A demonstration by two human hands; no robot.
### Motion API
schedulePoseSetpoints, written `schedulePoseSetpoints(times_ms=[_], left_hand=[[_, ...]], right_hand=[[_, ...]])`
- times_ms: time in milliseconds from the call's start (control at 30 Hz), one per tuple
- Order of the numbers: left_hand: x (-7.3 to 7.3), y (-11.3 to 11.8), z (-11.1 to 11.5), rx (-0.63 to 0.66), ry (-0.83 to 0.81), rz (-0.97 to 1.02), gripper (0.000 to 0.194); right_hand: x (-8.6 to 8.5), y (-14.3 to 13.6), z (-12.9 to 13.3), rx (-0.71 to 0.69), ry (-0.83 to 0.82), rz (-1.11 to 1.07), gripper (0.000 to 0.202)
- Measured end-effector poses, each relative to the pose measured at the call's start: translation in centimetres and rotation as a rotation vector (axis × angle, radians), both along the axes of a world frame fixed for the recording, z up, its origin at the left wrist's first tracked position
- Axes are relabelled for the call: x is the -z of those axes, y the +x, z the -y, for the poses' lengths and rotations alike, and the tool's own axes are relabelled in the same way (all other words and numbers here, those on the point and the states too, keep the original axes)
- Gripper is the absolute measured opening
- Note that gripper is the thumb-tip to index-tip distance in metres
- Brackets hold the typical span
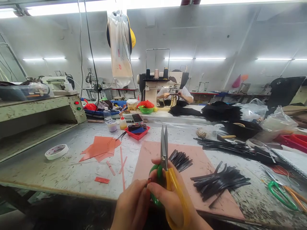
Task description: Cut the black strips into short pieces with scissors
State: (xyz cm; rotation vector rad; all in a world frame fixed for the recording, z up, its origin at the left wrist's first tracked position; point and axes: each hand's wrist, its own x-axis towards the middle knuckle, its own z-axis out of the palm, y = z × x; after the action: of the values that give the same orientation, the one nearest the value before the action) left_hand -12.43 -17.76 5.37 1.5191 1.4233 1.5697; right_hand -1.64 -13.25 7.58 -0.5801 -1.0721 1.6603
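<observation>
My right hand point(169, 195) holds a pair of scissors point(164, 150) with one green and one yellow handle. Their blades point up and away from me, nearly closed. My left hand point(133, 203) is closed beside it, fingertips pinched together and touching my right thumb and fingers. A small dark and red piece point(149, 181) shows between the fingertips, mostly hidden. Just beyond the hands, a bundle of short black strips point(180, 160) lies on a pink sheet point(150, 153). A larger pile of black strips point(219, 182) is to the right.
Orange sheets point(102, 148), a tape roll point(56, 151) and a red tray point(137, 132) lie left. Long black strips point(225, 147) and second scissors point(281, 193) lie right. Past a sewing machine point(151, 91), another person point(185, 95) sits. A plastic bag point(120, 48) hangs overhead.
</observation>
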Motion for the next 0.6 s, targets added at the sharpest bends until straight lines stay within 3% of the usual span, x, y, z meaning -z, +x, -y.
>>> schedulePoseSetpoints(times_ms=[333,433,600], left_hand=[[0.5,0.1,0.1,-0.013,0.057,-0.047,0.021],[1.2,-0.7,0.2,0.014,0.051,-0.096,0.019],[1.1,-2.5,0.4,0.199,-0.153,-0.139,0.023]], right_hand=[[0.4,0.8,-0.4,0.031,0.058,0.046,0.041],[-0.7,2.5,-1.4,0.145,0.182,0.105,0.038],[-3.8,5.2,-2.9,0.305,0.315,0.051,0.037]])
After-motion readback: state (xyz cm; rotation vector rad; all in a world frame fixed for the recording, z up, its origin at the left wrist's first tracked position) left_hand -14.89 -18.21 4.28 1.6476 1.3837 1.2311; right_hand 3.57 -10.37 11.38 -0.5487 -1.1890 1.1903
